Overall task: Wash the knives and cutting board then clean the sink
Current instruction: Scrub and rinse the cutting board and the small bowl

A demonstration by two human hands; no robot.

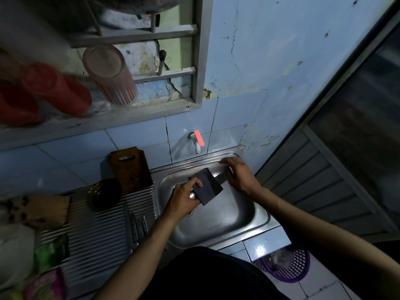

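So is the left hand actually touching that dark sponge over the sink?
Touching. The head view shows the left hand gripping the dark sponge, fingers curled round its lower edge.

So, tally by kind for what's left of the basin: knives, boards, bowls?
Steel knives lying on the ridged metal drainboard: 3
Brown wooden cutting board leaning on the tiled wall: 1
Dark round bowl: 1
Total: 5
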